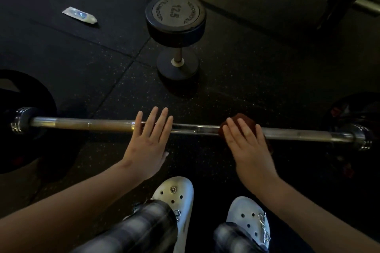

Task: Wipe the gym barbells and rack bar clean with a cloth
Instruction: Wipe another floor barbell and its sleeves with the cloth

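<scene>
A steel barbell (92, 125) lies across the dark rubber floor from left to right, with black plates on both ends. A dark red cloth (238, 119) is draped over the bar right of its middle. My right hand (244, 146) lies flat on the cloth with straight fingers, pressing it onto the bar. My left hand (149, 141) is spread with straight fingers over the bar's middle, and whether it touches the bar is unclear. Another bar (366, 5) crosses the top right corner by a rack upright.
A 12.5 dumbbell (175, 33) stands on end just beyond the barbell. A small clear wrapper (79, 15) lies on the floor at far left. Black plates (24, 121) sit at the barbell's left end. My feet in white clogs (174, 195) are close below the bar.
</scene>
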